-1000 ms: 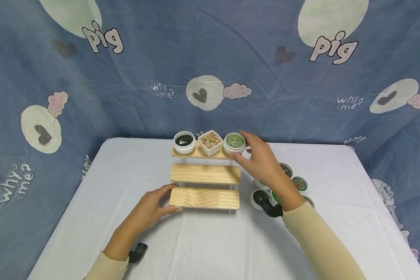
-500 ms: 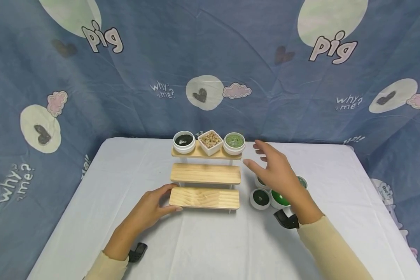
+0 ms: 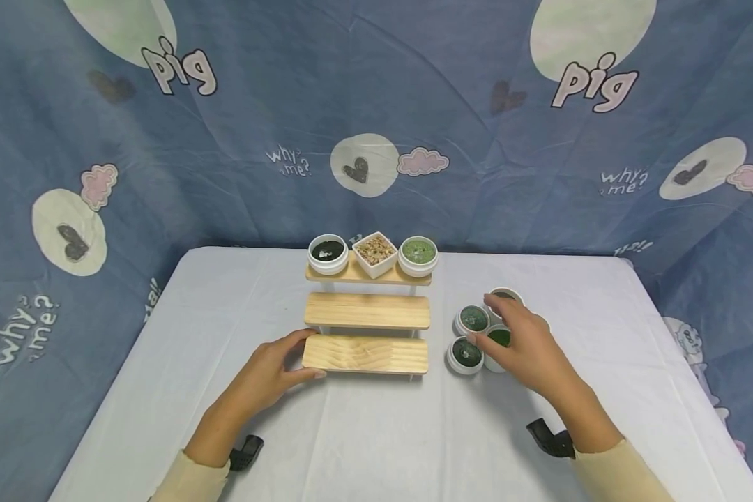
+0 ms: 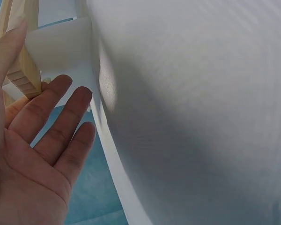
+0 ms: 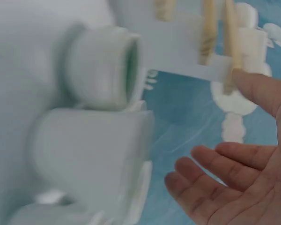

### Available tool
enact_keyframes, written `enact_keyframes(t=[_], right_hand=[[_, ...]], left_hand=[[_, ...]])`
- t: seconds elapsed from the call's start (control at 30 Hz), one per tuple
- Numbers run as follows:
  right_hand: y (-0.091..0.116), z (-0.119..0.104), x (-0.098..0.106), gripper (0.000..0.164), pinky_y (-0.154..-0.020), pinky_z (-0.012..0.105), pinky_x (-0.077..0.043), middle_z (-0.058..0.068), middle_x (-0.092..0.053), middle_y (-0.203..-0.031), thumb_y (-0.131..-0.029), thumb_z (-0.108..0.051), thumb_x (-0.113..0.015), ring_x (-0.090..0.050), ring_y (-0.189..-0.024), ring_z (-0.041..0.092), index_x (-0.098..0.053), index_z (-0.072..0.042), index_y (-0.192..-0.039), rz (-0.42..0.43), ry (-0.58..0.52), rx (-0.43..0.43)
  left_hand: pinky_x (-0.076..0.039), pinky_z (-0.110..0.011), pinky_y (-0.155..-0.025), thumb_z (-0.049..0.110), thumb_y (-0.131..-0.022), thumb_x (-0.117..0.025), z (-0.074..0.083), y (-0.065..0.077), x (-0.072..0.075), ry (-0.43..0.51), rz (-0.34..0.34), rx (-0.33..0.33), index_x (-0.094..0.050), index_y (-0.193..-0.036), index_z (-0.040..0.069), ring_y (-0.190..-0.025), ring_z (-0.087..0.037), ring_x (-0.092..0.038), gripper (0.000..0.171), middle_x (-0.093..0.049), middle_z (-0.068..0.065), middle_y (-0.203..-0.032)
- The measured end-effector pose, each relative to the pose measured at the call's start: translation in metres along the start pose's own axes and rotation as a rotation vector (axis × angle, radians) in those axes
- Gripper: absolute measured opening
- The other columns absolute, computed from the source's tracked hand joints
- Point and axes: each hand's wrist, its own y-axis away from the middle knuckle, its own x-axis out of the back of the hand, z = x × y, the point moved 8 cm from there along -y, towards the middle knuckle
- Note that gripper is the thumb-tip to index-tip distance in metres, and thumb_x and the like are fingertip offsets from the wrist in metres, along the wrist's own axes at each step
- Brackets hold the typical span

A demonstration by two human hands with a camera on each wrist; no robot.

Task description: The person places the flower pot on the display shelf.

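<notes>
My left hand [image 3: 265, 380] pinches the left end of the lowest step of a three-tier wooden stand [image 3: 364, 354], thumb and index finger on opposite edges. In the left wrist view, its other fingers [image 4: 65, 126] stretch out loosely beside the white support [image 4: 61, 49]. My right hand [image 3: 530, 348] hovers, thumb and fingers apart, over white pots at the stand's right. Beneath and beside it are a dark green pot [image 3: 467, 353], a grey-green one [image 3: 473, 319] and a bright green one [image 3: 499, 337], partly covered by the hand. Nothing shows between its fingers in the right wrist view.
Along the top step stand a round pot of black filling [image 3: 328, 252], a square dish of grainy bits [image 3: 375, 252] and a round pot of light green [image 3: 417, 255]. Another pot [image 3: 505, 295] is behind the right hand. White cloth [image 3: 376, 446] covers the table; a blue printed curtain [image 3: 376, 90] hangs behind.
My right hand let go of the light green pot on the top step, then moved right and toward me, over the grouped pots. My left hand has stayed on the lowest step.
</notes>
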Motion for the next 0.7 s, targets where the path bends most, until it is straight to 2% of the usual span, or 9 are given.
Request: enact_keyframes(t=[0.2,0.33,0.47,0.57,0.7], right_hand=[[0.025,0.019,-0.004,0.084,-0.113,0.066,-0.037,0.027,-0.050,-0.150,-0.092,-0.042,-0.083,-0.044,-0.141,0.046,-0.045,0.000,-0.154,0.031,0.058,-0.031],[0.044,0.030,0.002,0.084,-0.111,0.066,-0.038,0.027,-0.052,-0.147,-0.088,-0.033,-0.088,-0.046,-0.137,0.047,-0.047,0.003,-0.152,0.118,0.067,-0.013],[0.060,0.044,0.009,0.083,-0.106,0.068,-0.040,0.026,-0.054,-0.143,-0.084,-0.028,-0.091,-0.047,-0.134,0.047,-0.049,0.001,-0.150,0.199,0.063,-0.019],[0.069,0.055,0.012,0.081,-0.103,0.067,-0.041,0.026,-0.056,-0.140,-0.083,-0.029,-0.091,-0.049,-0.131,0.047,-0.051,0.001,-0.147,0.232,0.081,-0.034],[0.078,0.067,0.012,0.079,-0.103,0.066,-0.041,0.029,-0.057,-0.136,-0.082,-0.026,-0.091,-0.050,-0.127,0.049,-0.053,0.008,-0.142,0.246,0.112,-0.068]], left_hand=[[-0.049,-0.055,-0.108,0.034,-0.082,-0.091,0.001,0.001,0.001,-0.001,0.002,-0.003,-0.062,-0.140,0.010,-0.129,-0.030,-0.062,0.070,-0.072,-0.004,-0.129],[-0.049,-0.055,-0.108,0.035,-0.082,-0.091,0.000,0.000,0.000,-0.005,-0.001,0.001,-0.062,-0.140,0.010,-0.129,-0.031,-0.063,0.070,-0.072,-0.005,-0.129],[-0.049,-0.056,-0.108,0.034,-0.082,-0.091,0.001,0.000,0.000,-0.011,0.003,0.003,-0.062,-0.141,0.010,-0.129,-0.032,-0.062,0.070,-0.072,-0.006,-0.130],[-0.048,-0.056,-0.108,0.034,-0.081,-0.091,0.001,0.000,0.001,-0.011,0.004,0.002,-0.061,-0.141,0.010,-0.131,-0.033,-0.061,0.071,-0.071,-0.006,-0.131],[-0.049,-0.056,-0.108,0.035,-0.082,-0.091,-0.001,0.001,-0.001,-0.010,-0.002,0.009,-0.061,-0.141,0.010,-0.131,-0.033,-0.061,0.071,-0.071,-0.006,-0.132]])
